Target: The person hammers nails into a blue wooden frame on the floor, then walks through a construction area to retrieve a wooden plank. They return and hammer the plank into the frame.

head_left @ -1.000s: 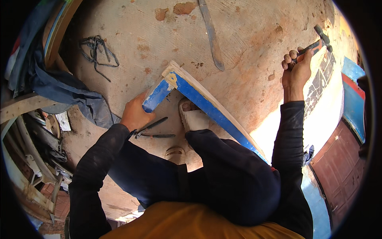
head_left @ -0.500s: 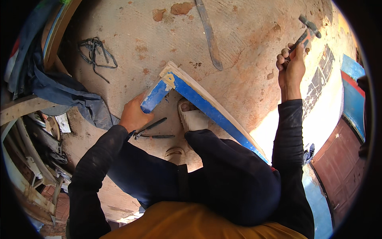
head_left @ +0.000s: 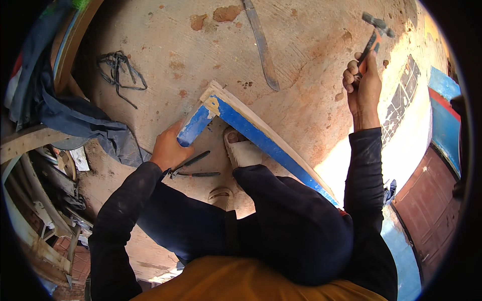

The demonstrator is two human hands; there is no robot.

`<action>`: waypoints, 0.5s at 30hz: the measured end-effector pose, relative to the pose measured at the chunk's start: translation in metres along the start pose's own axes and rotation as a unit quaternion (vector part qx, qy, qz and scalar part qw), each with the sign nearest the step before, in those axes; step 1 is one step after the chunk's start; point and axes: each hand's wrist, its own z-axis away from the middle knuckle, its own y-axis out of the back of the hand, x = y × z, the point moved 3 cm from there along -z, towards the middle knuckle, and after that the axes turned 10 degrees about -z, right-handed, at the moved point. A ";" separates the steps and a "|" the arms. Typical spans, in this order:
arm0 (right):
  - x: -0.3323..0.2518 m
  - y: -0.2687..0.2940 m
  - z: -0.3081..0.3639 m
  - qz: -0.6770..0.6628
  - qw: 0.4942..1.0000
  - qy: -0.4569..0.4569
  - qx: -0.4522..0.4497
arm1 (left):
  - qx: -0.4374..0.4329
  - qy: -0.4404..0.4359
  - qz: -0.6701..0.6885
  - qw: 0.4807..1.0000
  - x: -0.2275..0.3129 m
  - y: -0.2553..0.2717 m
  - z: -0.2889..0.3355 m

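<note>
My left hand (head_left: 170,145) is closed round the short arm of a blue-painted wooden frame (head_left: 271,143), two pieces joined at a corner with bare wood along the outer edges. The long piece slants down to the right past my knee. Raised out to the right, my right hand (head_left: 365,90) grips a hammer (head_left: 376,31) by its orange and black handle, its head up and apart from the wood. Pincers (head_left: 193,168) with dark handles lie on the ground just right of my left wrist, their jaws partly hidden by it.
A machete blade (head_left: 262,47) lies on the concrete ground ahead. Black cord (head_left: 120,75) sits in a tangle at the left, near dark cloth (head_left: 90,120) and piled scrap wood (head_left: 37,220). My sandalled foot (head_left: 243,150) is beneath the frame. A brown panelled door (head_left: 427,205) stands right.
My right hand has shifted slightly left, and the hammer's head has moved up and left. The left hand and the frame stay nearly in place.
</note>
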 end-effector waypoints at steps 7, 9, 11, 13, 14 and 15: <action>0.109 -0.037 0.077 0.113 0.885 -0.419 -0.167 | 0.010 -0.005 -0.003 1.000 0.000 0.000 0.003; 0.108 -0.037 0.083 0.168 0.838 -0.468 -0.227 | 0.007 -0.004 -0.002 1.000 -0.001 -0.001 0.003; 0.077 -0.031 0.064 0.095 0.892 -0.374 -0.237 | 0.002 -0.001 -0.006 1.000 -0.003 -0.002 0.001; 0.035 -0.013 0.034 0.045 0.944 -0.292 -0.149 | 0.030 -0.026 -0.013 0.999 -0.003 -0.002 0.001; 0.016 -0.004 0.019 0.040 0.976 -0.198 -0.083 | 0.036 -0.027 -0.016 0.999 -0.004 -0.003 0.001; 0.001 0.003 0.008 0.027 0.995 -0.093 -0.005 | 0.035 -0.027 -0.014 0.999 -0.004 -0.004 0.001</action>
